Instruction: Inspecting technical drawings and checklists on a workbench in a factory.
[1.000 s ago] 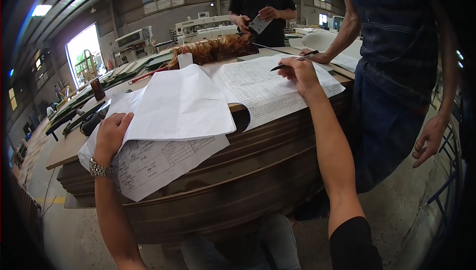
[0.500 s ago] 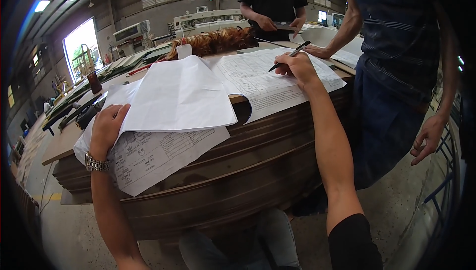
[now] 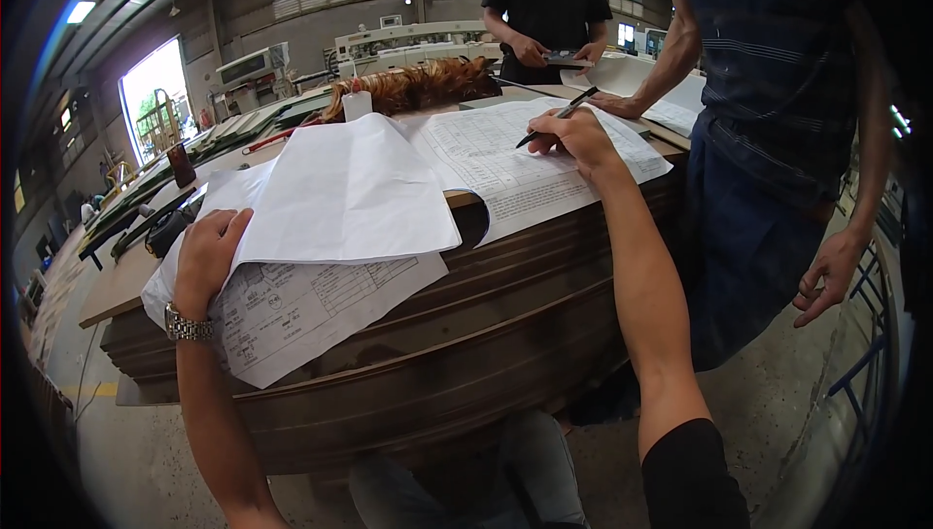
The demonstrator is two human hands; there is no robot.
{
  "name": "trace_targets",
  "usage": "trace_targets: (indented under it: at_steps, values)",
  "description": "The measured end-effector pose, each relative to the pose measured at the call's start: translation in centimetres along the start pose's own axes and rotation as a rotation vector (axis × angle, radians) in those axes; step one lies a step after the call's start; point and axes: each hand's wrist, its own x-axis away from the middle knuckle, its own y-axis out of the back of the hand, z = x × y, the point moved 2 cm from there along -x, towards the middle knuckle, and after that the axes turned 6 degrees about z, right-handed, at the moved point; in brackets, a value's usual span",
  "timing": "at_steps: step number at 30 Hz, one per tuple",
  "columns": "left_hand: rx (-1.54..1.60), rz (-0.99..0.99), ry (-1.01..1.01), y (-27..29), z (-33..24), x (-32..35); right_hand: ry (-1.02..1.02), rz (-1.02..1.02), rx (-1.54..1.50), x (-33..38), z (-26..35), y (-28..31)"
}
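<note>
My right hand is closed round a black pen, its tip just over or touching a printed sheet with a table of lines. My left hand, with a metal watch at the wrist, is curled over the left edge of the paper sheets, its thumb beside a large blank white sheet. Under that sheet shows a printed drawing, which hangs over the front edge of a stack of brown boards. My left fingertips are partly hidden.
A person in dark blue stands close at the right, one hand on the papers. Another person in black holds something flat across the stack. Brown feathery material, a white candle-like cylinder and a black tool lie behind the sheets.
My right hand and the pen have shifted slightly left over the printed sheet. My left hand stays on the papers. The person in black has tilted the flat thing.
</note>
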Motion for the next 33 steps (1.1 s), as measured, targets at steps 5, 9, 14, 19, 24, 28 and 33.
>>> trace_targets:
  at_steps: [5,9,14,19,24,28,33]
  values:
    - [0.012,-0.001,-0.001,-0.12,0.28,-0.05,-0.024,0.018,-0.010,-0.04,0.03,-0.12]
    - [-0.001,-0.020,-0.031,-0.19,0.31,0.00,0.000,0.059,-0.017,-0.05,0.17,-0.29]
    - [0.043,-0.001,-0.006,-0.12,0.25,0.04,0.040,-0.017,-0.073,0.35,0.15,-0.09]
    - [0.016,0.005,0.013,-0.21,0.28,0.05,0.004,-0.050,-0.052,0.35,0.03,0.12]
    - [0.009,0.003,0.002,-0.18,0.34,0.05,-0.009,-0.037,-0.020,0.27,-0.11,0.04]
    - [0.019,0.007,0.006,-0.19,0.26,0.07,0.003,-0.044,-0.030,0.31,-0.13,0.02]
    - [0.014,0.008,0.006,-0.15,0.14,0.12,0.000,-0.048,-0.028,0.19,-0.19,0.12]
